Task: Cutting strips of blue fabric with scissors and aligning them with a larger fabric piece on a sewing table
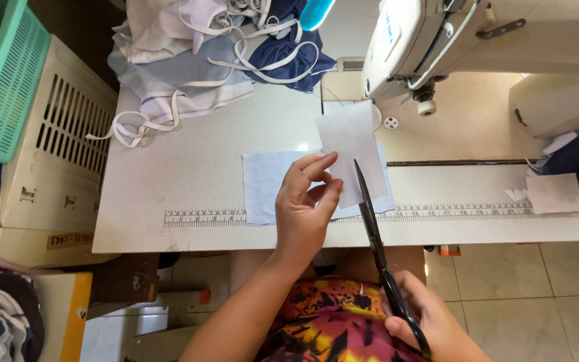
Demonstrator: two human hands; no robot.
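Observation:
My left hand (306,204) pinches the lower left edge of a small white fabric piece (352,144) and holds it up over the table. My right hand (430,322) grips the handles of black scissors (372,228). Their blades point up toward the white piece's lower edge, just right of my left fingers. Under the white piece a pale blue fabric rectangle (266,184) lies flat on the sewing table (189,167), above a printed ruler strip (202,216).
A white sewing machine (477,40) stands at the back right. A heap of white, pale blue and navy fabric with straps (202,53) lies at the back left. Fabric scraps (564,174) sit at the right. A cream crate (55,154) and a green basket (5,80) stand left of the table.

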